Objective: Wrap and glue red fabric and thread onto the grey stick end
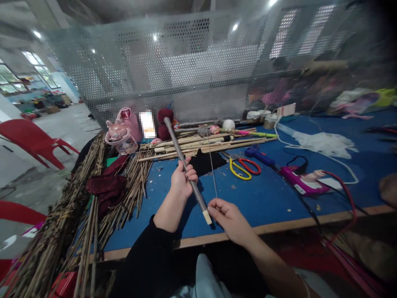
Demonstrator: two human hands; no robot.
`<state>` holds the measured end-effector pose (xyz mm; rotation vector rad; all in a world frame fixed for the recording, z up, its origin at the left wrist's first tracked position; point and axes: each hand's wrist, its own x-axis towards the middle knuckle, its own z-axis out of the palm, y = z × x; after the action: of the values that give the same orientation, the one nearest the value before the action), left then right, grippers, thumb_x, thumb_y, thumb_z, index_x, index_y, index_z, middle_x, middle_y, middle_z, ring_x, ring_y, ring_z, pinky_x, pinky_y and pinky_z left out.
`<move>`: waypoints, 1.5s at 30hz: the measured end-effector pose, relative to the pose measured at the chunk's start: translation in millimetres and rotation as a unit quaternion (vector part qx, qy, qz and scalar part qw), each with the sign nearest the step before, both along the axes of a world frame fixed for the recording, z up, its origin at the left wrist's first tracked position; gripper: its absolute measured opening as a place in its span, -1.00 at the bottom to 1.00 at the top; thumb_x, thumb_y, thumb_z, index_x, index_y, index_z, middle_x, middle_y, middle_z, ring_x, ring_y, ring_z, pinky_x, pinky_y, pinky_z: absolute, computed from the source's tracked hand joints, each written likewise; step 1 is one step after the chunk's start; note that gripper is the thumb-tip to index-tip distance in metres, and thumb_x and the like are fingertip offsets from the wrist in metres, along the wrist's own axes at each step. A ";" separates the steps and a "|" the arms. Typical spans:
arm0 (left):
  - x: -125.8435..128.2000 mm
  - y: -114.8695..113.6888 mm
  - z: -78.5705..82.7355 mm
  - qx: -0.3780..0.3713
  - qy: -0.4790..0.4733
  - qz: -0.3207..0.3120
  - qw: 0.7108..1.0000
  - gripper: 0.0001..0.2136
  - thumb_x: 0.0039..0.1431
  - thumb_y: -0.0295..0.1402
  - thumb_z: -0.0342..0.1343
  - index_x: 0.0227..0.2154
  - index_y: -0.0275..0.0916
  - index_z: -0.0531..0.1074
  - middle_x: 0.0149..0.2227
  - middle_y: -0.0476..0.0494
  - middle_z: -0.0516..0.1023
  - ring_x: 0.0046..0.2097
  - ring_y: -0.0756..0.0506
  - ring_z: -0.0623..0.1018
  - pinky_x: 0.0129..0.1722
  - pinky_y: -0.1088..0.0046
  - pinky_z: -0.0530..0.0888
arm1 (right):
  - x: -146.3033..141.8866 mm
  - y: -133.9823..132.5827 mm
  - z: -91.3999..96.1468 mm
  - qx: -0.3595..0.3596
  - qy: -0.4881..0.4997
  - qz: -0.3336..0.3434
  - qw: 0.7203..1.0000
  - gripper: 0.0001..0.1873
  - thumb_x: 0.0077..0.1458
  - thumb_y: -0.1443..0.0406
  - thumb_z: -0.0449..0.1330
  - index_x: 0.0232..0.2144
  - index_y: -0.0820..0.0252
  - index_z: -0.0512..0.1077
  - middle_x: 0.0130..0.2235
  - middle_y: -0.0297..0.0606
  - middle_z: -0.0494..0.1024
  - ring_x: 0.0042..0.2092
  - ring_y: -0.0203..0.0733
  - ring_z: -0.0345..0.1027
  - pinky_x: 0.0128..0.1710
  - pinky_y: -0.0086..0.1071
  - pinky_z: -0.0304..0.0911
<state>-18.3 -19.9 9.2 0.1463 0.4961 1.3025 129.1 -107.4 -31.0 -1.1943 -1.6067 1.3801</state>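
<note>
My left hand is closed around the middle of a long grey stick that slants from the far left down to a pale cut end near me. My right hand sits just right of that cut end, its fingers pinched on a thin thread or wire that runs straight up toward the pile of sticks at the back. Both hands hover over the blue table.
Bundles of thin bamboo sticks cover the table's left side, with dark red cloth. Further back lie pale sticks, a pink jug, dark red yarn, scissors, a pink glue gun and a perforated metal screen.
</note>
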 end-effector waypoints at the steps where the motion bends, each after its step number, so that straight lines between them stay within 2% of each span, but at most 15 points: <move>1: 0.0 -1.7 0.2 0.009 -0.012 -0.009 1.000 -0.69 0.27 -0.26 -0.25 -0.32 -0.31 0.35 -0.67 0.14 -0.01 -0.72 0.16 0.07 -0.77 0.74 0.04 | 0.2 -0.8 1.3 -0.004 0.007 0.007 1.000 -0.71 0.08 0.13 0.05 -0.52 0.23 0.27 -0.59 -0.44 0.15 -0.52 -0.40 -0.02 -0.54 -0.48 -0.05; 6: 12.0 -9.2 -6.5 0.054 -0.093 -0.066 0.992 -0.66 0.27 -0.22 -0.26 -0.30 -0.30 0.37 -0.69 0.15 -0.04 -0.73 0.17 0.01 -0.79 0.76 0.01 | -1.3 -4.9 7.6 -0.078 0.091 0.060 0.991 -0.69 0.03 0.09 0.09 -0.49 0.25 0.34 -0.61 -0.46 0.13 -0.57 -0.43 -0.08 -0.60 -0.50 -0.12; 10: 24.5 -9.2 -10.4 0.049 -0.111 -0.077 0.990 -0.57 0.20 -0.05 -0.23 -0.55 -0.29 0.27 -0.70 0.17 -0.07 -0.74 0.17 -0.03 -0.81 0.75 0.01 | -11.1 -9.8 8.3 -0.183 0.165 0.045 0.968 -0.75 -0.07 0.13 0.18 -0.48 0.23 0.35 -0.70 -0.53 0.04 -0.66 -0.47 -0.19 -0.69 -0.51 -0.26; 14: 29.3 -6.5 -3.6 0.014 -0.121 -0.092 0.988 -0.55 0.15 -0.05 -0.14 -0.70 -0.24 0.01 -0.70 0.12 -0.04 -0.69 0.14 0.16 -0.76 0.73 0.13 | -26.6 -19.0 5.3 -0.275 0.305 0.019 0.911 -0.72 -0.13 0.13 0.21 -0.47 0.22 0.30 -0.71 -0.58 0.00 -0.67 -0.49 -0.28 -0.71 -0.52 -0.36; 16: 30.4 -4.7 0.9 -0.013 -0.088 -0.098 0.991 -0.55 0.15 -0.08 -0.11 -0.71 -0.23 -0.06 -0.71 0.12 -0.04 -0.70 0.13 0.15 -0.78 0.72 0.08 | -33.5 -25.6 2.7 -0.298 0.373 -0.002 0.879 -0.72 -0.13 0.14 0.22 -0.47 0.20 0.27 -0.71 -0.59 -0.03 -0.67 -0.50 -0.31 -0.70 -0.54 -0.36; 18: 31.9 -2.9 3.7 -0.034 -0.058 -0.095 0.993 -0.56 0.15 -0.08 -0.09 -0.70 -0.23 -0.02 -0.73 0.16 -0.08 -0.75 0.15 0.07 -0.81 0.72 -0.01 | -37.9 -33.0 -1.1 -0.286 0.417 -0.038 0.862 -0.75 -0.11 0.17 0.21 -0.45 0.19 0.26 -0.70 -0.58 -0.01 -0.65 -0.50 -0.30 -0.68 -0.55 -0.33; 20: 34.2 -1.4 4.4 -0.042 -0.046 -0.081 0.995 -0.58 0.13 -0.07 -0.07 -0.68 -0.24 0.06 -0.74 0.18 -0.09 -0.77 0.17 0.03 -0.82 0.73 -0.04 | -39.0 -40.3 -6.3 -0.243 0.428 -0.082 0.867 -0.77 -0.08 0.19 0.20 -0.41 0.19 0.27 -0.68 -0.56 0.05 -0.64 -0.49 -0.24 -0.66 -0.55 -0.28; 22: 36.5 -0.5 4.0 -0.043 -0.035 -0.063 0.996 -0.59 0.12 -0.05 -0.06 -0.65 -0.25 0.10 -0.74 0.19 -0.08 -0.78 0.17 0.03 -0.83 0.74 -0.05 | -36.9 -46.8 -12.3 -0.182 0.408 -0.118 0.887 -0.76 -0.05 0.17 0.19 -0.38 0.18 0.28 -0.64 -0.52 0.13 -0.62 -0.48 -0.15 -0.64 -0.54 -0.21; 26: 38.6 -0.4 4.0 -0.026 -0.015 -0.052 0.998 -0.56 0.13 0.00 -0.13 -0.67 -0.24 0.05 -0.75 0.18 -0.07 -0.78 0.17 0.03 -0.82 0.74 -0.05 | -30.2 -57.9 -23.5 -0.083 0.330 -0.159 0.927 -0.72 0.02 0.10 0.15 -0.36 0.21 0.32 -0.55 -0.41 0.25 -0.53 -0.42 0.03 -0.56 -0.51 -0.06; 31: 39.9 0.5 2.9 0.001 0.034 -0.039 0.999 -0.55 0.14 0.04 -0.22 -0.64 -0.24 0.08 -0.75 0.18 -0.08 -0.76 0.17 0.00 -0.79 0.72 -0.05 | -29.9 -71.3 -27.9 -0.063 0.311 -0.137 0.938 -0.64 0.09 0.05 0.05 -0.28 0.24 0.34 -0.49 -0.32 0.33 -0.45 -0.35 0.12 -0.46 -0.46 0.03; 34: 43.4 3.7 0.3 0.005 0.095 -0.025 0.995 -0.57 0.13 0.03 -0.17 -0.60 -0.24 0.14 -0.74 0.20 -0.09 -0.76 0.17 0.00 -0.77 0.71 -0.05 | -29.8 -72.4 -22.7 -0.062 0.271 -0.142 0.950 -0.58 0.13 0.01 -0.06 -0.36 0.25 0.33 -0.57 -0.36 0.26 -0.51 -0.36 0.07 -0.50 -0.45 -0.02; 36: 45.1 3.6 -1.8 0.004 0.151 -0.017 0.988 -0.62 0.09 0.00 -0.07 -0.57 -0.24 0.17 -0.74 0.20 -0.01 -0.74 0.17 0.05 -0.76 0.71 0.00 | -28.0 -69.1 -18.0 -0.066 0.215 -0.150 0.963 -0.54 0.14 -0.01 -0.10 -0.45 0.25 0.31 -0.63 -0.42 0.17 -0.56 -0.38 0.00 -0.55 -0.45 -0.08; 40: 39.6 -17.2 -8.5 0.014 0.282 -0.023 0.959 -0.68 -0.10 -0.13 0.20 -0.48 -0.26 0.27 -0.66 0.13 0.25 -0.70 0.14 0.22 -0.74 0.66 0.04 | -20.4 -60.7 -13.0 -0.033 0.111 -0.139 0.984 -0.55 0.15 0.01 -0.13 -0.53 0.22 0.25 -0.67 -0.47 0.08 -0.59 -0.38 -0.06 -0.57 -0.46 -0.10; 42: 32.7 -36.4 -14.3 0.026 0.334 -0.039 0.941 -0.68 -0.20 -0.18 0.28 -0.51 -0.28 0.30 -0.69 0.14 0.23 -0.70 0.14 0.22 -0.74 0.64 0.05 | -15.9 -58.0 -12.4 0.006 0.050 -0.126 0.991 -0.57 0.16 0.03 -0.14 -0.55 0.20 0.21 -0.65 -0.46 0.08 -0.58 -0.38 -0.05 -0.57 -0.46 -0.10; 45: 23.3 -61.9 -23.0 0.048 0.389 -0.053 0.919 -0.68 -0.23 -0.21 0.31 -0.53 -0.30 0.32 -0.67 0.13 0.23 -0.66 0.14 0.25 -0.70 0.65 0.12 | -11.1 -56.4 -10.5 0.080 -0.070 -0.091 0.990 -0.62 0.16 0.10 -0.10 -0.59 0.19 0.15 -0.61 -0.43 0.15 -0.54 -0.37 0.00 -0.54 -0.45 -0.11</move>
<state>5.0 -81.9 -13.9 0.7834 1.0812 1.1267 118.0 -163.7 -41.6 -1.3296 -1.6264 1.0533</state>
